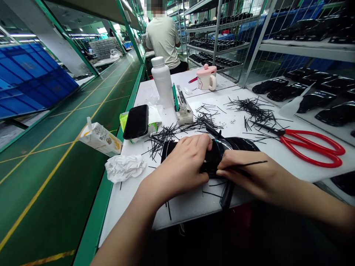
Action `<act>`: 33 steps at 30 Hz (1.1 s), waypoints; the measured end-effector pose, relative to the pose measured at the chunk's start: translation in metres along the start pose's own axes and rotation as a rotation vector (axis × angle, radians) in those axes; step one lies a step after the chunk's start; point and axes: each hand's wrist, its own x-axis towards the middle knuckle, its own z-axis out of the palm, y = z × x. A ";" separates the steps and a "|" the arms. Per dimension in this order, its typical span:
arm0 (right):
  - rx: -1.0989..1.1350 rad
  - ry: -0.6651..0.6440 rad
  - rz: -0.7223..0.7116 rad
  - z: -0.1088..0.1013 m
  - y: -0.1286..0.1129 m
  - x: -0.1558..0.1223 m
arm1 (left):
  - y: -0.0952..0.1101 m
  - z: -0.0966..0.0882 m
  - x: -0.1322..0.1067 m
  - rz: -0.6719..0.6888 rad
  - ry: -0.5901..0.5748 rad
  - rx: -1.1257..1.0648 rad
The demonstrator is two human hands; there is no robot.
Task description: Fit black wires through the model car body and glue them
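Note:
A glossy black toy car body (pixel 238 143) lies at the front of the white table, with a door-like flap (pixel 215 131) standing out at its far side and a dark piece (pixel 226 195) jutting out at the near side. My left hand (pixel 184 160) is wrapped over the left part of the car body and holds it. Close to the car's near side, my right hand (pixel 246 168) pinches a thin black strip (pixel 256 163), whose free end points right. Its fingertips touch or almost touch the car; the strip's other end is hidden.
Piles of black strips (pixel 253 109) and red-handled scissors (pixel 310 146) lie beyond the car. A phone (pixel 135 122), crumpled tissue (pixel 124 168), drink carton (pixel 101 138), white bottle (pixel 162 81) and mug (pixel 206 78) stand around. Racks of car bodies (pixel 294 90) line the right; a person (pixel 163 40) sits ahead.

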 end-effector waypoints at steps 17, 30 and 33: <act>0.075 0.080 -0.001 0.011 0.008 -0.006 | 0.002 -0.003 0.000 -0.016 0.005 0.002; 0.160 0.199 0.055 0.007 0.003 -0.011 | 0.002 -0.002 -0.003 -0.007 0.022 -0.028; 0.110 0.148 0.042 0.008 0.002 -0.010 | 0.002 -0.002 -0.002 -0.011 0.024 -0.040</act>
